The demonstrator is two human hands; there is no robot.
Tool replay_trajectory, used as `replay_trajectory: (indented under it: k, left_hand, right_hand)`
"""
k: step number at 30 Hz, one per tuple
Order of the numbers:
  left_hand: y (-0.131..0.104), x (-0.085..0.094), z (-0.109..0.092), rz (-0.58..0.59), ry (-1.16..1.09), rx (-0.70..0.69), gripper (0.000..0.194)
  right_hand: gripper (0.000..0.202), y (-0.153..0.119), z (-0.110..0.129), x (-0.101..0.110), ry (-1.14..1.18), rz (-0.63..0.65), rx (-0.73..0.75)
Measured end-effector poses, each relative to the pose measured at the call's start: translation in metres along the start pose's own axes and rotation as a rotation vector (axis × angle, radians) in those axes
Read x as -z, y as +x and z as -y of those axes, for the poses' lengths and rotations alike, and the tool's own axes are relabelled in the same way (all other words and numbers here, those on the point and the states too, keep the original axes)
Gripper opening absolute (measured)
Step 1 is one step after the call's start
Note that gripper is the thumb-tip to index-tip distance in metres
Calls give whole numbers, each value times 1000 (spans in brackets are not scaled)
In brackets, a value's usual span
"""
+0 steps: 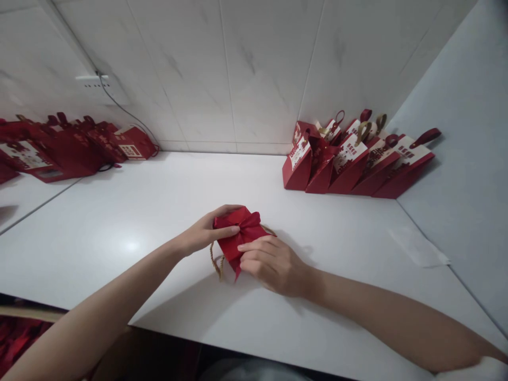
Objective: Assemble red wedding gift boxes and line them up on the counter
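Note:
A small red gift box [229,247] with a red ribbon bow [251,225] on it is in front of me at the middle of the white table. My left hand [206,228] is closed around its left side, with the thumb lying on the front by the knot. Curled fingers of my right hand [278,264] pinch the ribbon at the lower right of the bow; the fingertips are partly hidden. A twisted gold cord [216,264] hangs out at the box's lower left, and a bit more of it shows at the right.
Several red and white gift boxes [349,159] with loop handles stand in rows at the back right. More red boxes [75,148] are at the back left, under a wall socket [93,82] with a cable. A pale flat sheet [420,248] lies by the right panel.

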State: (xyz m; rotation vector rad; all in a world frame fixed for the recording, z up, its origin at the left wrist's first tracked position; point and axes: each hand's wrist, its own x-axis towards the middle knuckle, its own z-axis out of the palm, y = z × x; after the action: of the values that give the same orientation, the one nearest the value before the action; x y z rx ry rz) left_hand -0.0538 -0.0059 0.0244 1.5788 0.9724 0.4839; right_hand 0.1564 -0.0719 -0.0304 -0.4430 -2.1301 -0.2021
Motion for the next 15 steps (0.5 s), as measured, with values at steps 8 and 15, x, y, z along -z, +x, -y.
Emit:
replay_trajectory:
  k: [8, 15]
  left_hand:
    - [1, -10, -1, -94, -31, 48, 55]
    - [4, -10, 1, -116, -17, 61, 54]
  right_hand:
    - [20, -9, 1, -9, 22, -3, -63]
    - [16, -15, -1, -11, 155, -98, 43]
